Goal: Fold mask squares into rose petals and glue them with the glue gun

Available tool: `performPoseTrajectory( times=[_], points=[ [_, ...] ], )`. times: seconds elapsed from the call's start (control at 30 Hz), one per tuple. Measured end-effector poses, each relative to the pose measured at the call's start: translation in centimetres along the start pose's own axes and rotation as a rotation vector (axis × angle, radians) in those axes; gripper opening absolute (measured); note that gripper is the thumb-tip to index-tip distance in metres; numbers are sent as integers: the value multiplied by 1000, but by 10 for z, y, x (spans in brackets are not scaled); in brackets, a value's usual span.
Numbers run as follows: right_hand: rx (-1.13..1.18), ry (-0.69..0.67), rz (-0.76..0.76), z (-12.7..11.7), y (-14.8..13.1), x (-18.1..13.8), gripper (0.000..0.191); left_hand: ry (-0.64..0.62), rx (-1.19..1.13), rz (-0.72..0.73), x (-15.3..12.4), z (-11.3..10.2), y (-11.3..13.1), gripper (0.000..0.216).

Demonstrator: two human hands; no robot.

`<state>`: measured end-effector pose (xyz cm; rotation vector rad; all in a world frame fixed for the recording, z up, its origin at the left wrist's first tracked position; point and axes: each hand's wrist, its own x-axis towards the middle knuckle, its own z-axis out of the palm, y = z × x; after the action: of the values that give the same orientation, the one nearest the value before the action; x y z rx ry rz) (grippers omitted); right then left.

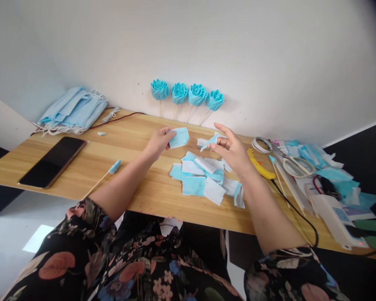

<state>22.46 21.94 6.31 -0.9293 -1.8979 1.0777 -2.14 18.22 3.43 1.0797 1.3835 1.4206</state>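
My left hand (159,141) pinches a light blue square of mask fabric (179,137) above the wooden table (134,146). My right hand (232,148) holds a smaller folded blue piece (210,142) between thumb and middle fingers, with the index finger stretched out. Below both hands lies a loose pile of cut blue and white fabric squares (205,179). Several finished blue fabric roses on sticks (188,95) lean against the white wall behind.
A stack of blue face masks (72,110) and a black phone (52,161) lie at the left. A stick with a blue tip (103,177) rests near the front edge. A yellow tool (260,166), scissors (296,166), tape (261,144), sticks and scraps crowd the right.
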Motion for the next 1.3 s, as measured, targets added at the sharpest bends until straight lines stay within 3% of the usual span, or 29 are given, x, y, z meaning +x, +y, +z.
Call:
performPoseTrajectory(
  times=[0.13,0.23,0.3,0.37,0.43,0.6,0.67,0.77,0.97,1.1,1.3],
  points=[
    [52,4,20,2,-2,4,66,-143,477,-60,2,-4,-5,39],
    [88,5,20,4,-1,4,65,-46,839,187,-1,-2,-7,46],
    [109,-26,10,5,-1,2,68,81,905,400,-4,2,-5,42],
    [127,-89,-16,7,-2,-3,70,136,811,506,-9,6,-1,36],
    [136,-155,-73,8,-4,-8,71,56,621,440,-14,12,3,30],
    [84,-228,-227,10,-11,-20,68,-461,-41,-85,-26,28,1,66],
    [41,-242,-236,11,-12,-22,66,-576,-274,-251,-29,33,-1,68],
    [-17,-230,-197,10,-12,-25,65,-531,-480,-343,-31,35,0,52],
    [197,-246,-22,7,1,-24,71,-332,-630,-225,-33,32,5,20],
    [384,-244,64,6,6,-21,70,-314,-637,-205,-33,33,5,14],
    [408,-61,132,12,6,-20,48,-331,-545,-193,-36,34,5,12]
  ],
)
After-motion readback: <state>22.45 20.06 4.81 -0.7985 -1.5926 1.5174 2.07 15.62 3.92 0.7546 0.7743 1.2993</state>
